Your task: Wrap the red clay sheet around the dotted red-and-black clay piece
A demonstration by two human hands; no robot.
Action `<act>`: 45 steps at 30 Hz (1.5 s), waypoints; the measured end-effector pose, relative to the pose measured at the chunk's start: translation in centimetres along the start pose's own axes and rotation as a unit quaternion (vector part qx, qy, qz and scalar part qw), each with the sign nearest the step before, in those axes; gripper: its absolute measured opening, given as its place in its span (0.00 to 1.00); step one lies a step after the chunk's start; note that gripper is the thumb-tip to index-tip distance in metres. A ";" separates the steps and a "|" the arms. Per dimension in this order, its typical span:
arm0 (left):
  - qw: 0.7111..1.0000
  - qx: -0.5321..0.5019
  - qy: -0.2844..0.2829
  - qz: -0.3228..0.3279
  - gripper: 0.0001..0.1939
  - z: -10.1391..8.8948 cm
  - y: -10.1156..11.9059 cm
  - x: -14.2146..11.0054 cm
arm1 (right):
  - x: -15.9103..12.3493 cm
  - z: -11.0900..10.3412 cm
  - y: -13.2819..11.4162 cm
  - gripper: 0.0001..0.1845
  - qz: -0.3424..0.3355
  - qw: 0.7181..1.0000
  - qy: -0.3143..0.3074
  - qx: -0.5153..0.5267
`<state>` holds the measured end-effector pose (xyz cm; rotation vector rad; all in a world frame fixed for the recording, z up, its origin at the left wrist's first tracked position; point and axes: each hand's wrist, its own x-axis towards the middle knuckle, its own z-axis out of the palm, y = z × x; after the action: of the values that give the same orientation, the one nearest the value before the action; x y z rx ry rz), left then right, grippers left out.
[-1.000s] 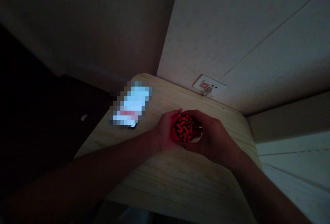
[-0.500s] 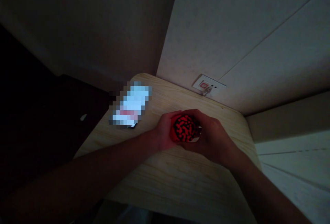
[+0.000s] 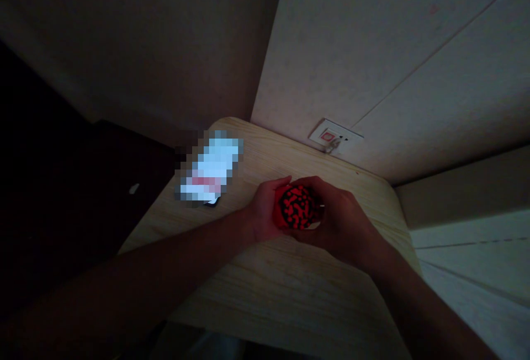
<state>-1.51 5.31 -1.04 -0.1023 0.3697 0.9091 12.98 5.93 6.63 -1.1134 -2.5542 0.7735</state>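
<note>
Both my hands close around one small object with a red and black speckled pattern (image 3: 296,207), held just above a light wooden table (image 3: 281,282). My left hand (image 3: 265,211) cups its left side with the thumb on top. From the right, my right hand (image 3: 339,222) wraps over it. What the object is I cannot tell in the dim light.
A lit phone (image 3: 211,169) lies on the table's far left corner. A white wall socket (image 3: 335,136) with a red mark sits on the wall just behind the table. Walls meet in a corner behind; the left side is dark.
Almost nothing has moved. My hands have turned the patterned object slightly between them, in the same spot above the table.
</note>
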 end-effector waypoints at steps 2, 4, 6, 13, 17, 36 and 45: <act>1.000 -0.004 -0.008 -0.001 0.23 -0.1 0.0 0.1 | 0.0 0.0 0.0 0.31 0.000 1.000 0.002 0.000; 1.000 -0.009 -0.013 0.000 0.23 -0.1 0.1 0.1 | 0.0 0.0 0.1 0.31 -0.003 1.000 0.003 0.003; 1.000 -0.013 -0.019 0.001 0.23 -0.1 0.1 0.1 | 0.1 0.0 0.2 0.32 -0.005 1.000 0.004 0.008; 0.999 -0.021 -0.030 0.007 0.22 0.2 -0.1 -0.1 | -0.3 0.0 0.8 0.33 -0.032 0.999 0.012 0.021; 1.000 -0.023 -0.018 0.008 0.17 0.0 -0.1 0.0 | -0.3 -0.1 0.8 0.32 -0.034 0.999 0.014 0.002; 1.000 -0.009 0.003 0.012 0.17 0.2 -0.2 0.0 | 0.1 -0.6 0.2 0.31 -0.071 0.994 0.025 -0.075; 1.000 -0.002 -0.018 0.018 0.19 0.5 -0.1 -0.3 | 0.1 -0.7 0.4 0.32 -0.066 0.996 0.017 -0.064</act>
<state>-1.47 5.13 -0.47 -0.0819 0.3371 0.9461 13.43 6.48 6.95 -0.9715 -2.6478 0.5618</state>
